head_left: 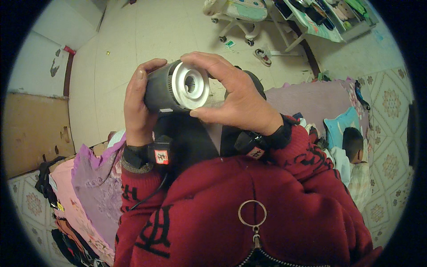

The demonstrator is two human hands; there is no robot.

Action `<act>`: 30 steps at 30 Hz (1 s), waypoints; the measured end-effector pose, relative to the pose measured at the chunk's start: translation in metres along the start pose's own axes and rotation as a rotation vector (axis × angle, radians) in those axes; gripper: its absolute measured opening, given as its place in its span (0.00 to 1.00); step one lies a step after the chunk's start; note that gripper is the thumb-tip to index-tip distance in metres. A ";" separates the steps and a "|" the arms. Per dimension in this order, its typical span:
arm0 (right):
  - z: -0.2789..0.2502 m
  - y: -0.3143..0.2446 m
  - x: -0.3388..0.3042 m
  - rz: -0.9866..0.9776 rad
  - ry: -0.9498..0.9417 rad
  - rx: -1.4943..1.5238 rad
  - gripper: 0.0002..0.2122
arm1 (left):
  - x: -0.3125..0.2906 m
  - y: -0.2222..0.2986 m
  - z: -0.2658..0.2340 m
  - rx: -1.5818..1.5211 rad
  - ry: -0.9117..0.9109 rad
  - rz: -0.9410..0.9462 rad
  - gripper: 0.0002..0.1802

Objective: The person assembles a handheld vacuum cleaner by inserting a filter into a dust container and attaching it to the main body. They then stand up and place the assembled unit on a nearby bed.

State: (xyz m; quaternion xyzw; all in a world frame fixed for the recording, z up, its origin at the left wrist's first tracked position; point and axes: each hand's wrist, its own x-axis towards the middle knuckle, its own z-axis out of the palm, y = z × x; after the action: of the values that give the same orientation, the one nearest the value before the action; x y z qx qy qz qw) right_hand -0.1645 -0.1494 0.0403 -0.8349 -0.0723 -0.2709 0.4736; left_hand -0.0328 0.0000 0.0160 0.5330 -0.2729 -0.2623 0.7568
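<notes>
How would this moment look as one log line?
left hand: gripping black cylindrical body | right hand: thumb and fingers across white ring-shaped end

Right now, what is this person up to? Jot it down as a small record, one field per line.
Left hand: wrapped around the side of a dark cylinder
Right hand: thumb and fingers at the rim of a white disc
Disc: at the cylinder's end, ribbed hole in the middle; fixed or loose, cannot tell
Clothing: red sweater with a zipper
Right side: blue pillow
Floor: a shoe, a wheeled chair
</notes>
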 end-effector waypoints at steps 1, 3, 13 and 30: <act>0.000 0.000 0.000 0.005 -0.006 -0.009 0.33 | 0.000 0.000 0.000 -0.010 0.001 -0.016 0.26; 0.000 0.000 0.000 0.010 -0.010 0.014 0.34 | 0.000 0.000 -0.001 -0.030 -0.001 -0.044 0.26; 0.000 0.006 -0.002 0.180 -0.031 0.428 0.36 | -0.001 0.003 -0.001 -0.024 0.007 -0.001 0.25; 0.000 0.000 0.002 -0.002 -0.056 0.058 0.33 | -0.001 -0.002 -0.002 -0.007 0.011 -0.029 0.27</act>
State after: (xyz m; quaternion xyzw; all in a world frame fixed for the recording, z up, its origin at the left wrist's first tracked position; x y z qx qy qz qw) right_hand -0.1629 -0.1495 0.0417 -0.8279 -0.0941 -0.2458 0.4952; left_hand -0.0320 0.0014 0.0130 0.5358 -0.2600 -0.2712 0.7561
